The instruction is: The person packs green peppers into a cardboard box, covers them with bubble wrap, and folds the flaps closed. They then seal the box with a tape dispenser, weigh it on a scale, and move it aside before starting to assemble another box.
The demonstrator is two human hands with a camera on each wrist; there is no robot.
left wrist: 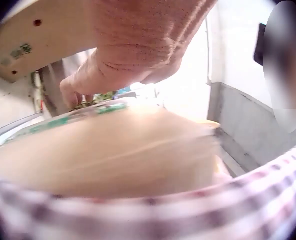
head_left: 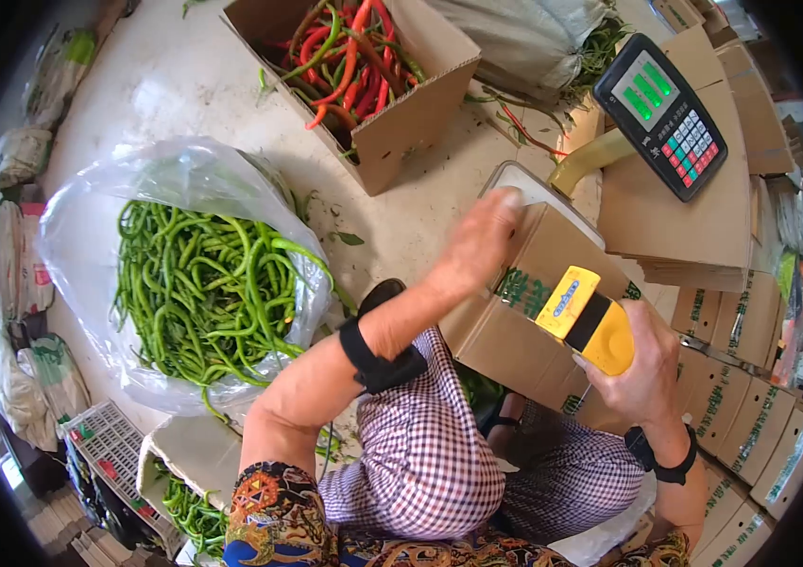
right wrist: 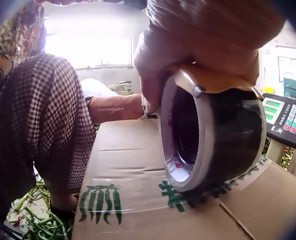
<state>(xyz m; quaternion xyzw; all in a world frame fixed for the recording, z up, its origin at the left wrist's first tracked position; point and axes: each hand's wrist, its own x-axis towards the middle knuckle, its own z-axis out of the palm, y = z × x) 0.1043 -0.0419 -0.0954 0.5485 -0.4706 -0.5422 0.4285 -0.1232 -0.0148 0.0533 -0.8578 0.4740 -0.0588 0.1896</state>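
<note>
My right hand [head_left: 645, 364] grips a yellow tape dispenser [head_left: 614, 342] over the near part of a closed cardboard carton [head_left: 477, 333]. In the right wrist view the thick tape roll [right wrist: 233, 135] sits close over the carton's top, beside green printed peppers and lettering. Clear tape shows along the top. At the carton's far end, my left hand [head_left: 477, 244] rests with its fingers over the edge. From the left wrist, that hand [left wrist: 133, 45] reaches above the blurred carton side [left wrist: 108, 155]. The carton's far end overlaps the scale platform [head_left: 513, 176].
A clear plastic bag [head_left: 71, 236] of green peppers lies on the floor at left. An open box [head_left: 411, 142] of red and green peppers stands at the back. The scale display [head_left: 661, 113] is at right, near stacked flat cartons [head_left: 742, 378]. Checkered knees flank the carton.
</note>
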